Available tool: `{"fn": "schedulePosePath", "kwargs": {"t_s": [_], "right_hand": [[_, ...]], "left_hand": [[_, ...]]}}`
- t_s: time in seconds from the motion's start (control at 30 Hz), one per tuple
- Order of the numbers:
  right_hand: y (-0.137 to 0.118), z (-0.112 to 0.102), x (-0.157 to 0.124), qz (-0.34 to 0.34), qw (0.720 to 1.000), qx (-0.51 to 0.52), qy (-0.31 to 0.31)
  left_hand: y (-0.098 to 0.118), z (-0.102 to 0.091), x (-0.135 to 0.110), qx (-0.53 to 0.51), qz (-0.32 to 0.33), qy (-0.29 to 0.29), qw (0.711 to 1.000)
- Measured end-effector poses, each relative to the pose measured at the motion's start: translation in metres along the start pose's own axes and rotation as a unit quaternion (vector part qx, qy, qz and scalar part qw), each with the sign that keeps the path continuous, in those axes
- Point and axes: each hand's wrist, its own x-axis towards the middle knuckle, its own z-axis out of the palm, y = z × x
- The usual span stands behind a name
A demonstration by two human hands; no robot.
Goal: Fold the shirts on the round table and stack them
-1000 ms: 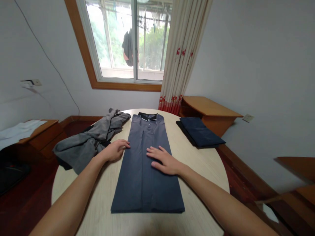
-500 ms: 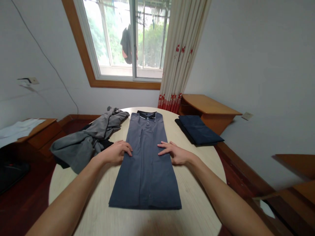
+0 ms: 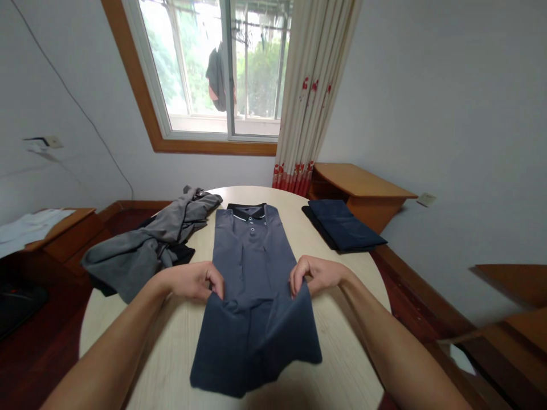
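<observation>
A dark grey polo shirt (image 3: 256, 267) lies lengthwise before me, its sides folded in to a long strip. Its black collar with a white edge line and its buttons face the window. My left hand (image 3: 199, 280) pinches the strip's left edge about midway down. On the opposite edge my right hand (image 3: 314, 274) pinches the cloth in the same way. Between both hands the fabric is lifted and creased, and the lower part hangs rumpled with an uneven hem toward me.
The shirt rests on a round pale wooden table (image 3: 171, 347). A heap of crumpled grey clothes (image 3: 137, 250) lies at the left. Dark folded garments (image 3: 346, 225) are stacked at the right. Behind them stands a wooden desk (image 3: 363, 182) beside a curtain (image 3: 314, 85).
Both hands went from lying on the shirt's edges with fingers spread to pinching them. The shirt has shifted slightly toward me, and its lower part is now lifted and wrinkled.
</observation>
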Motion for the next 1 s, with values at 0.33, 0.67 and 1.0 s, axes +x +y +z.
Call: {"fn": "schedulePosePath", "kwargs": {"t_s": [0.33,0.67,1.0], "right_hand": [[0.038,-0.017,0.033,0.118,0.847,0.112,0.506],[0.042,-0.016,0.02,0.112,0.917,0.025,0.382],[0.005,-0.019,-0.02,0.285,0.952,0.1,-0.055]], "left_hand": [[-0.046,-0.014,0.029,-0.219,-0.171,0.411,0.868],[-0.039,-0.009,0.009,-0.093,-0.248,0.209,0.941],[-0.019,-0.003,-0.008,-0.098,-0.249,-0.119,0.956]]}}
